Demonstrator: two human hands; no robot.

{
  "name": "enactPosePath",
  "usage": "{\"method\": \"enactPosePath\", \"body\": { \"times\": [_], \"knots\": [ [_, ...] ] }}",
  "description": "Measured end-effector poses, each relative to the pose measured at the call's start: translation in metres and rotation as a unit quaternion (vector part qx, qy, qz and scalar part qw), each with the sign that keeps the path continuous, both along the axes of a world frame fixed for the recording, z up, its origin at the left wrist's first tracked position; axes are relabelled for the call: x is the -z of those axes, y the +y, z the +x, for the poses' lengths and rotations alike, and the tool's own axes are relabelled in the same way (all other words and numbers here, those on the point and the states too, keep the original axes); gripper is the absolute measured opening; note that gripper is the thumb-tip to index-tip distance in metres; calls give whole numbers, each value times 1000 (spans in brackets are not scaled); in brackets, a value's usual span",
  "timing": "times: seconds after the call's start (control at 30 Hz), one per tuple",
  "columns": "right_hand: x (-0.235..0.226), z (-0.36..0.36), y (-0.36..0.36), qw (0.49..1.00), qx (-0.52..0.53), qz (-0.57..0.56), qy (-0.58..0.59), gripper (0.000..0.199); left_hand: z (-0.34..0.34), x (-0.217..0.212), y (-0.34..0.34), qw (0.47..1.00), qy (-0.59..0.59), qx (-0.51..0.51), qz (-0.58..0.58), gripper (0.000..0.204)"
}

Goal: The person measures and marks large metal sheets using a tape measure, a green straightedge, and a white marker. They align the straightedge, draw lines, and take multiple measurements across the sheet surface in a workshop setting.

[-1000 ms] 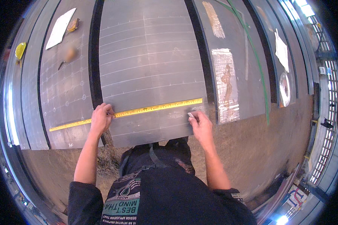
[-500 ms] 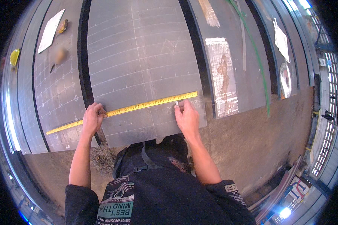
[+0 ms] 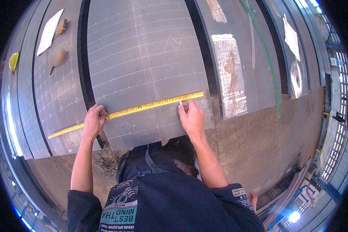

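A yellow measuring tape (image 3: 143, 106) lies stretched across the grey metal plate (image 3: 143, 127), over a dark gap, onto the plate at the left. My left hand (image 3: 94, 121) pinches the tape's edge near that gap, fingers closed. Just below the tape's right part, my right hand (image 3: 192, 119) is closed around a short white chalk stick (image 3: 180, 103), its tip close to the tape's lower edge. Thin white lines with small cross ticks run over the plate beyond the tape.
Dark gaps separate neighbouring plates. Left are white paper (image 3: 50, 31), a brown block (image 3: 61, 26) and a yellow-green object (image 3: 14, 60). Right are a white-smeared strip (image 3: 229, 75), a green strip (image 3: 265, 46), another paper (image 3: 291, 37) and a shiny disc (image 3: 295, 80).
My right hand and the chalk have shifted slightly up and left along the tape. My left hand stays at its spot. Part of another person shows at lower right beside my sleeve.
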State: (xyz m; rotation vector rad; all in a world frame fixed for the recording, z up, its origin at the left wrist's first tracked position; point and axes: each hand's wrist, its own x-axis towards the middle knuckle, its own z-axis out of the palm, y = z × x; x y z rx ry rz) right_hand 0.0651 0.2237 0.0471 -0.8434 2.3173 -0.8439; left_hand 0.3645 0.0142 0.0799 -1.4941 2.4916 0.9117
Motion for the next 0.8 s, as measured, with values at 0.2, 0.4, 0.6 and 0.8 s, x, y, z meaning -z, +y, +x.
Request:
{"method": "enactPosePath", "body": {
  "times": [0.2,0.4,0.6,0.8],
  "knots": [
    [9,5,0,999,-8,-16,47,14,3,5,-2,999,5,33,-23,21],
    [-26,-3,-5,983,-104,132,69,14,18,16,-6,998,21,41,-37,21],
    [-82,-15,16,968,-98,215,83,20,4,4,-1,999,-6,20,-25,25],
    [-55,16,11,976,-158,147,-28,22,19,23,-7,999,0,29,-45,21]
  ]
}}
